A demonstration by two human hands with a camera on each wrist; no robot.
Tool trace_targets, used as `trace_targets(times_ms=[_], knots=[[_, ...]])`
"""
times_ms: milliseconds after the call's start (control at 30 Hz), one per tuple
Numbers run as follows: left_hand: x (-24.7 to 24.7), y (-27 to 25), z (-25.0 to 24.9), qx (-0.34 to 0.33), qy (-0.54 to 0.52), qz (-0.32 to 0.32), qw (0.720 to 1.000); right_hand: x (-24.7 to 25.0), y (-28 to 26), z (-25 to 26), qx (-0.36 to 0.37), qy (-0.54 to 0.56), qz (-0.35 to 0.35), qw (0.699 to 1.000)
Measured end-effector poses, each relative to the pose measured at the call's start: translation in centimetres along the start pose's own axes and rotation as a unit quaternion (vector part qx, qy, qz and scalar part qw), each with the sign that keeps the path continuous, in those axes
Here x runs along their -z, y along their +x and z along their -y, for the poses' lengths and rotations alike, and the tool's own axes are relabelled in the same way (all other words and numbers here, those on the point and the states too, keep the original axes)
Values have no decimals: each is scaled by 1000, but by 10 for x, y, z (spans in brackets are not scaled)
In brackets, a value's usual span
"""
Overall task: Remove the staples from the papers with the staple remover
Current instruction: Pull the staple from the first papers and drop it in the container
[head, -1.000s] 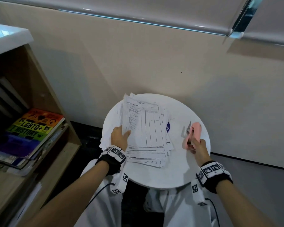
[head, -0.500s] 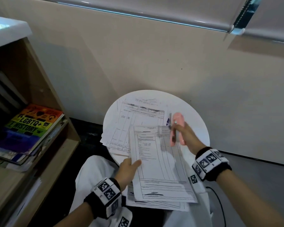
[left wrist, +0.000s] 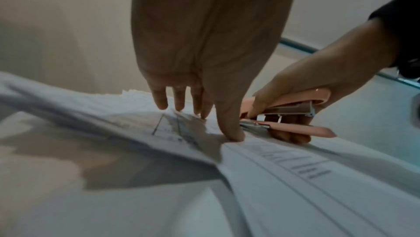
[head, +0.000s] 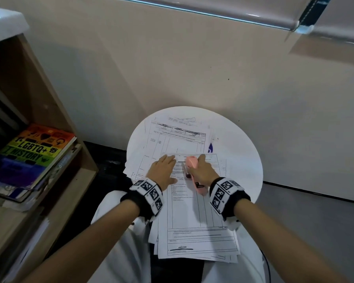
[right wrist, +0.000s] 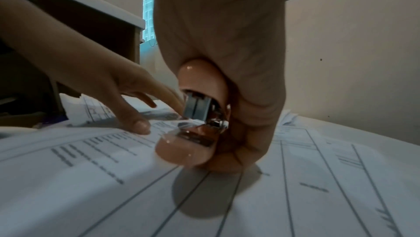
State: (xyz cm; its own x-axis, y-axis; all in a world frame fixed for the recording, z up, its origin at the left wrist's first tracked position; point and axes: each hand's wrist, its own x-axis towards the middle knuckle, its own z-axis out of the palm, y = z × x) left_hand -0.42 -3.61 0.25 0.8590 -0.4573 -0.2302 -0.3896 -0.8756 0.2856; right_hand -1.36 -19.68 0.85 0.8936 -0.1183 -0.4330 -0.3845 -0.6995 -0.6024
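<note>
A stapled set of printed papers (head: 194,217) lies from the near edge of the round white table (head: 239,160) down over my lap. My left hand (head: 161,170) presses flat near the set's top left, fingers straight; the left wrist view shows its thumb (left wrist: 229,129) pushing the sheet down. My right hand (head: 200,170) grips the pink staple remover (head: 192,163), whose metal front end lies on the paper close beside that thumb. In the right wrist view the staple remover (right wrist: 200,133) fills my right fist (right wrist: 227,61). I cannot make out the staple itself.
More printed sheets (head: 178,137) are spread over the back of the table. A wooden bookshelf stands to the left with a rainbow-covered book (head: 35,148) on it. A beige wall rises close behind the table. My white trousers (head: 119,252) are under the papers.
My left hand pulled one set off the table stack toward my lap, then moved up to press its top. My right hand lifted the staple remover from the table's right side and brought it onto the paper.
</note>
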Motion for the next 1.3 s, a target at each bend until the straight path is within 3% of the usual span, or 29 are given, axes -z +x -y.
trace_targets(times_ms=[100,533,733,933,1100,1300], knots=[[0,11,1,-3,15,36,999,-8,-2,8,35,-53,-35,997],[0,14,1,0,15,24,1000,-31,13,25,51,-136,-123,982],[-2,15,0,4,-1,23,1000,-31,20,38,-8,-7,-135,991],[0,15,0,6,15,31,999,-25,5,36,-11,57,-165,985],[3,20,-3,15,37,63,997,11,-4,16,7,29,-181,983],[-13,27,-48,83,85,13,993,36,-19,-34,-48,8,-130,990]])
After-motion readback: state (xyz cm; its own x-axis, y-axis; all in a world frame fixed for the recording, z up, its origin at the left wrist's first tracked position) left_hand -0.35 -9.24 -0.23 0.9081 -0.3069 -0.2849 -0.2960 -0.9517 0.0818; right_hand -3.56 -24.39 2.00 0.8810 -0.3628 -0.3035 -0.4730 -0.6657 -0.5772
